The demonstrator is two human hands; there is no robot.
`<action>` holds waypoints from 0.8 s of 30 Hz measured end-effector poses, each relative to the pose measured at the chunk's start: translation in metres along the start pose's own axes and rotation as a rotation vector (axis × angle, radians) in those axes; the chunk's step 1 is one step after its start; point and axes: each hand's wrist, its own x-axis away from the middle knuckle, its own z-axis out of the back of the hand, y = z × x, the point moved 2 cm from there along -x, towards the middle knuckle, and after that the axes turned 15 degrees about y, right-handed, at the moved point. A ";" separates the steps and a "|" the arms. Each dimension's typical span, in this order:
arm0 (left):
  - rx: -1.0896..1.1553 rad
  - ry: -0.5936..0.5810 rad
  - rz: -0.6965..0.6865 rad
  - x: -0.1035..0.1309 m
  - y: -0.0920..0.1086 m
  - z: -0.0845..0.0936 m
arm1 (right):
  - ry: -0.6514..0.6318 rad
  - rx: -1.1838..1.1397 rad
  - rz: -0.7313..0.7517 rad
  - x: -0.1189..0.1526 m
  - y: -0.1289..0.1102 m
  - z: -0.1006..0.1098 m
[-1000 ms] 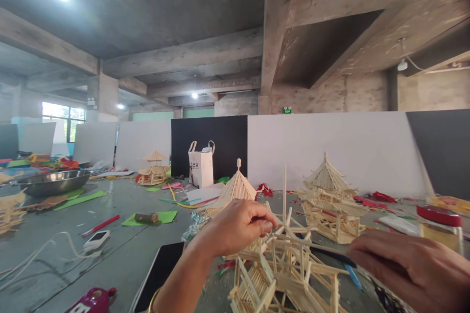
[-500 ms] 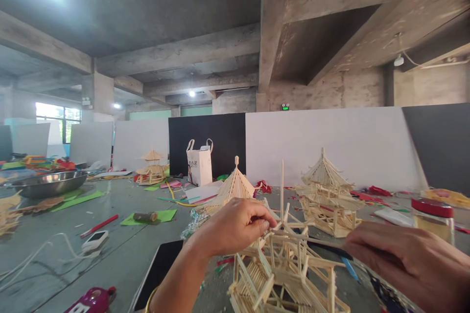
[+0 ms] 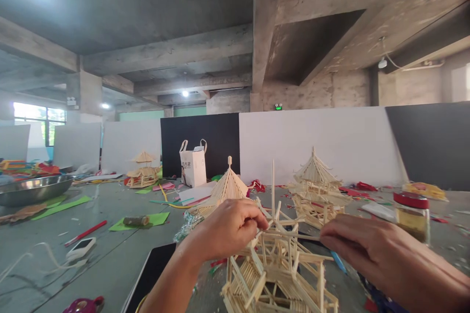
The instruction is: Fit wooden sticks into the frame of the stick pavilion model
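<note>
A half-built pavilion of pale wooden sticks point(image 3: 273, 274) stands on the grey table right in front of me, with one stick rising straight up from its middle. My left hand point(image 3: 227, 227) pinches the sticks at the model's upper left. My right hand point(image 3: 370, 252) holds a thin wooden stick point(image 3: 297, 236) that lies level across the top of the frame, its far end at my left fingertips. A blue-handled tool point(image 3: 338, 261) lies on the table just under my right hand.
A cone-roofed stick model point(image 3: 228, 187) and a finished pavilion point(image 3: 316, 190) stand behind. A red-lidded jar point(image 3: 411, 215) is at right, a black tablet point(image 3: 152, 274) at lower left, a white bag point(image 3: 193, 166), a steel bowl point(image 3: 33, 190), paper scraps and cables to the left.
The view has swung a little to the right, so everything sits further left. My right hand has drawn closer to the model with its stick. My left hand keeps its pinch.
</note>
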 end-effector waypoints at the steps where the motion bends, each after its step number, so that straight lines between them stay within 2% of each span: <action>1: -0.005 0.005 -0.009 -0.001 0.000 0.000 | -0.056 0.003 -0.017 0.000 -0.002 -0.002; 3: -0.015 0.014 -0.020 -0.002 0.000 0.000 | -0.131 0.005 -0.050 0.000 -0.005 -0.006; 5: -0.022 0.019 -0.021 -0.001 0.000 0.001 | -0.145 0.003 -0.068 0.000 -0.006 -0.008; 15: -0.067 0.009 -0.038 0.003 0.003 0.002 | -0.110 -0.023 -0.070 0.001 -0.002 0.003; 24: -0.077 -0.033 -0.012 0.003 0.000 -0.003 | -0.094 -0.059 -0.081 0.001 -0.003 -0.002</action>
